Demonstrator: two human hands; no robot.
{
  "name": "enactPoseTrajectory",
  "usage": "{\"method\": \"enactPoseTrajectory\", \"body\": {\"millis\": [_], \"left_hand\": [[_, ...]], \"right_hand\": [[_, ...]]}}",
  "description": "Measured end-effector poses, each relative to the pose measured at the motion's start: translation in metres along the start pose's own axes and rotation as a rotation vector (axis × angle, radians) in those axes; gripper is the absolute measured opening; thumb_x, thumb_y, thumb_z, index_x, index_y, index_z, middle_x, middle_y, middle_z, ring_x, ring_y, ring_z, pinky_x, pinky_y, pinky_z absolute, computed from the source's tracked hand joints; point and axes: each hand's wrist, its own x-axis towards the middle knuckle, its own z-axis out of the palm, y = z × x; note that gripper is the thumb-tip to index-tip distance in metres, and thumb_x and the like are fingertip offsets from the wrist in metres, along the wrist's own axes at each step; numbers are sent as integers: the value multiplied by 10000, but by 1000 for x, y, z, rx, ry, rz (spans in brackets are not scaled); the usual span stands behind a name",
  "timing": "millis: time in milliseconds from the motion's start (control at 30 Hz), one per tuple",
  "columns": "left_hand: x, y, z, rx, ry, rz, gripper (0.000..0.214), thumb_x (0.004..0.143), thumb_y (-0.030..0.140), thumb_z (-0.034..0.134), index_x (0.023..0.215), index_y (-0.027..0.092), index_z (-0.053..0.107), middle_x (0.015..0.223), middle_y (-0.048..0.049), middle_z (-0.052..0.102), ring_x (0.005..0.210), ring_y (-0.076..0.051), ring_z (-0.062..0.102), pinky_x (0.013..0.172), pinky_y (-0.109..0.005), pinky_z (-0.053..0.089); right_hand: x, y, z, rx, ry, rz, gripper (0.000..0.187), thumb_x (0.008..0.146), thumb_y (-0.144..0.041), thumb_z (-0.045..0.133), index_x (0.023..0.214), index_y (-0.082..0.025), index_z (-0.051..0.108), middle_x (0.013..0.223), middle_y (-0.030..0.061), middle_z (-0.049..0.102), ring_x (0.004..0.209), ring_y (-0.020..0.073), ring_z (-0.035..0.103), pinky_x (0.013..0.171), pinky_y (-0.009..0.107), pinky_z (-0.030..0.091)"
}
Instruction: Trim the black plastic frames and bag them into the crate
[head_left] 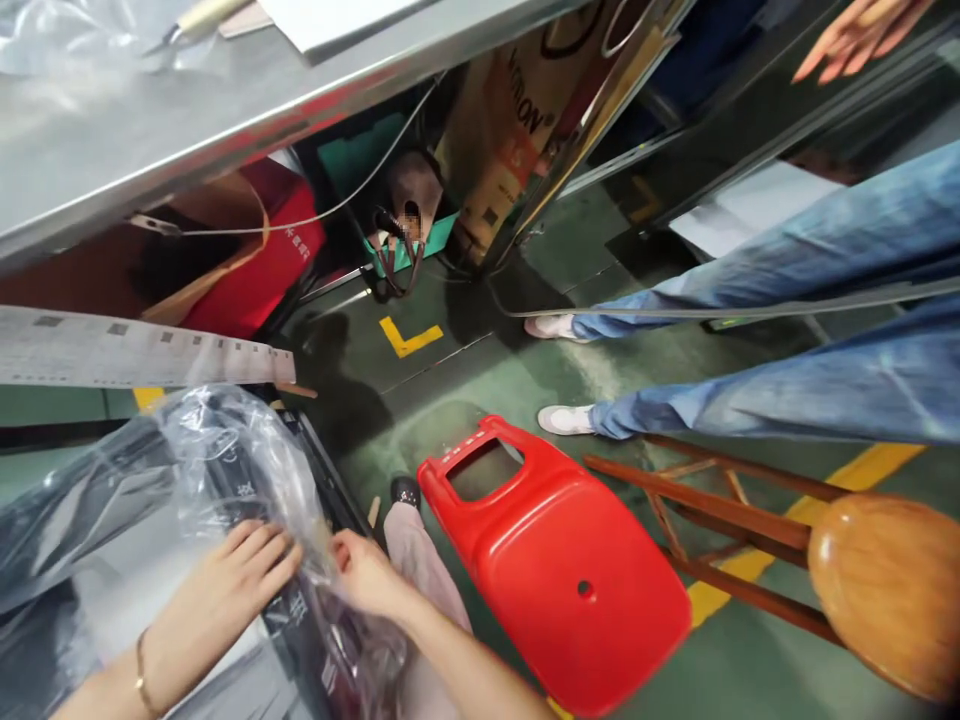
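A green floor [480,385] with yellow lines spreads out below. On it lie a red plastic stool [570,570] and a wooden stool [889,590], both tipped over. Another person's jeans [757,270] stand just past them. Close to the camera, a clear plastic bag [232,440] with something black inside sits under both hands. The left hand [240,572] rests on the bag, with its fingers pressed together and bent a bit. The right hand [364,573] reaches in from below, curls on a fold of the bag, and seems to pinch it. A thin gold bangle [141,675] sits on the left wrist.
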Motion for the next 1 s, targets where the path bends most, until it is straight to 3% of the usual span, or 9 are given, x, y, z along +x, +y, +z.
{"method": "enactPoseTrajectory", "body": {"millis": [100, 167, 267, 400, 533, 667, 800, 933, 1000], "left_hand": [[11, 2, -9, 55, -147, 8, 612, 660, -59, 369, 1135, 321, 435, 856, -27, 627, 777, -202, 548, 714, -371, 390], [13, 5, -10, 64, -208, -12, 485, 689, -18, 382, 1019, 304, 530, 839, -39, 628, 781, -219, 548, 695, -380, 397], [3, 9, 1, -28, -56, -64, 307, 703, 27, 403, 777, 230, 622, 854, -51, 639, 858, -214, 527, 796, -381, 346], [-31, 10, 23, -150, 154, -86, 369, 712, 33, 356, 810, 261, 629, 861, -46, 647, 908, -210, 497, 851, -384, 278], [-52, 6, 24, -129, 113, -31, 433, 745, 42, 303, 856, 308, 625, 880, -24, 653, 903, -206, 505, 832, -376, 276], [-52, 7, 18, -104, 81, -25, 461, 747, 32, 276, 857, 305, 630, 882, -27, 657, 892, -207, 519, 824, -382, 276], [-50, 14, 26, -129, 149, 24, 395, 763, 84, 310, 838, 302, 630, 865, -21, 667, 877, -200, 513, 819, -366, 274], [-48, 21, 37, -153, 197, 49, 373, 769, 106, 320, 818, 292, 640, 863, -37, 668, 888, -205, 500, 833, -364, 268], [-46, 23, 40, -155, 192, 44, 393, 771, 96, 304, 828, 283, 645, 877, -51, 666, 896, -211, 499, 844, -376, 261]], "right_hand": [[-14, -3, 8, -80, -105, -21, 93, 691, -141, 509, 631, -126, 577, 502, -57, 450, 489, 76, 442, 502, 207, 371], [-22, -7, 6, -129, -130, -49, 145, 702, -133, 472, 630, -124, 597, 509, -45, 471, 489, 84, 452, 495, 212, 374], [-28, -7, -6, -204, -20, -98, 194, 708, -109, 441, 765, -130, 625, 646, -9, 539, 596, 103, 485, 570, 230, 396], [-25, 9, -14, -337, 161, -176, 268, 715, -70, 393, 809, -147, 632, 810, 28, 539, 781, 127, 486, 758, 273, 371], [-17, 24, 12, -425, 49, -200, 292, 693, -45, 412, 892, -160, 591, 774, 1, 569, 721, 102, 529, 671, 209, 416], [-21, 26, 37, -559, -15, -134, 311, 759, -55, 315, 990, -127, 510, 629, -18, 564, 522, 80, 531, 490, 170, 413], [-30, 23, 33, -828, 33, -125, 282, 742, -180, 418, 1001, -192, 528, 627, 12, 569, 592, 171, 552, 572, 300, 430], [-30, 22, 25, -1067, 97, -109, 235, 690, -119, 464, 899, -85, 564, 778, 172, 584, 775, 311, 531, 692, 505, 361], [-30, 22, 23, -1117, 105, -117, 195, 677, -136, 494, 851, -79, 562, 872, 195, 562, 853, 314, 502, 758, 514, 331]]}}
